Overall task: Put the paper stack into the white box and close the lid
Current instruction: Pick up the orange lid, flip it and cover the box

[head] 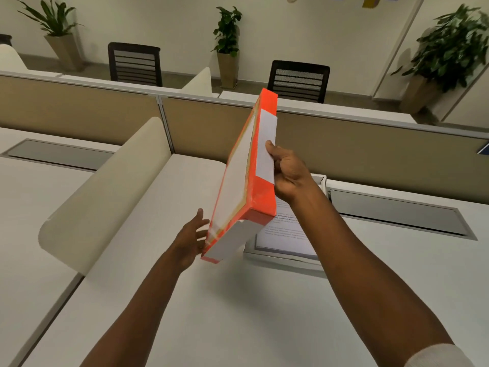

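Observed at desk: person held an orange-edged, white-faced flat cardboard lid (239, 178), tilted steeply on edge above the white desk surface (211, 313). Right hand (289, 176) was clamped on lid's upper long side, thumb pressed on a white label strip, fingers curled round behind. Left hand (191, 241) was at lid's lower corner, fingers spread apart, palm towards it; contact vs. just beside cannot be told from this angle.

Shallow white box base (280, 256) sat flat on desk, directly below and behind the lid, partly hidden by it and by right forearm. Stack of printed white paper sheets (287, 234) lay inside the base, text visible but too small to read. Box was therefore uncovered, lid held clear of it.

Surroundings: curved cream desk divider (105, 197) to the left; beige partition panel (344, 144) along back of desk; 2 black mesh-back chairs (135, 64) beyond partition; 3 potted green plants (227, 46) by far wall. Grey cable hatch (397, 210) set in desk, right side.
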